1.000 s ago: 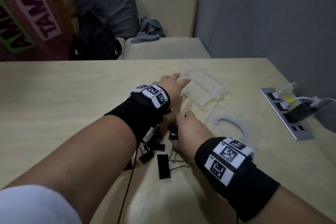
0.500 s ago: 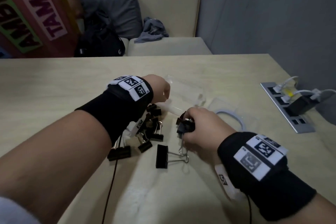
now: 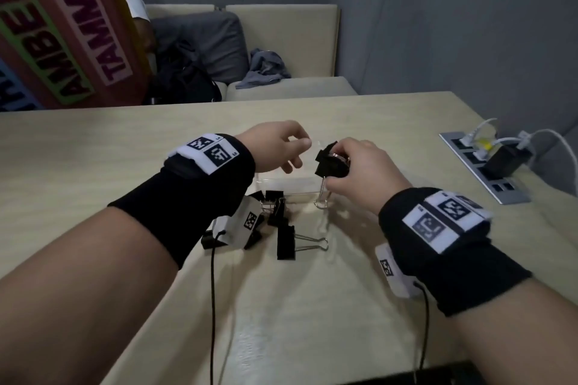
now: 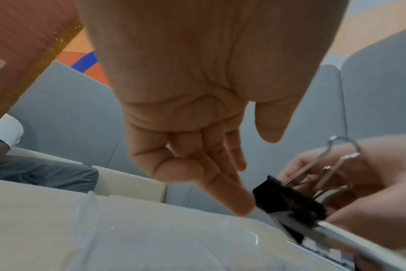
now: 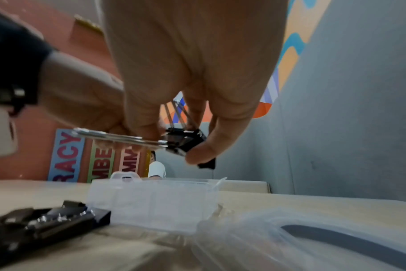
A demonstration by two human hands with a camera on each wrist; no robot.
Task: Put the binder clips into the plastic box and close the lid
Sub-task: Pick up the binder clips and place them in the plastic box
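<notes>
We see a bunch of black clips [image 3: 328,161] pinched in the right hand [image 3: 356,172], fingers curled round them, held in the air above the clear box [image 5: 153,199], which stands open on the table [image 3: 93,150]. More clips [image 3: 286,242] lie on the table just beside the box. The left hand [image 3: 275,150] hovers over the box holding nothing, fingers loosely bent; one fingertip [image 4: 241,205] seems to touch the held clips, though blur leaves that unsure. A power strip [image 3: 488,172] sits well apart to the right.

A silver power strip [image 3: 488,166] with plugged-in chargers lies at the table's [image 3: 93,166] right edge; a beige sofa [image 3: 281,40] holding crumpled grey cloth [image 3: 266,70] stands beyond.
</notes>
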